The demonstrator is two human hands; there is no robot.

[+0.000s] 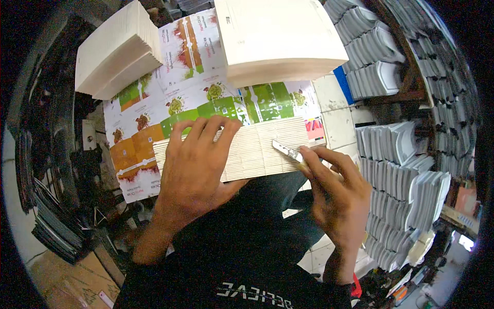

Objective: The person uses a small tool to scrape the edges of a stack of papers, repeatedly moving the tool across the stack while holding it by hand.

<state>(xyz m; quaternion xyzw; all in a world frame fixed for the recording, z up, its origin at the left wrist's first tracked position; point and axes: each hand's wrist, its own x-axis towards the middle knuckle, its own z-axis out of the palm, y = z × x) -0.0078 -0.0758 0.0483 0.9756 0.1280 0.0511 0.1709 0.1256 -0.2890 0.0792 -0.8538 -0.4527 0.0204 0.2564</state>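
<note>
A block of folded paper sections (pixel 267 134) lies in front of me, its ridged spine edges facing up. My left hand (pixel 198 154) clasps its left half, fingers over the far side and thumb along the near edge. In my right hand (pixel 337 185) is a utility knife (pixel 288 151), pinched between thumb and fingers. Its blade points left and rests on or just above the ridges, right of the middle. A crosswise line runs over the spines near the blade. My right palm and the knife's rear end are partly hidden by my fingers.
Printed cover sheets (pixel 177 105) in green, orange and white spread beneath the block. Beyond it stand two tall cream paper stacks, one at the left (pixel 116 51) and a larger one (pixel 280 36). Several piles of paper bundles (pixel 396 190) rise along the right over a tiled floor (pixel 334 113).
</note>
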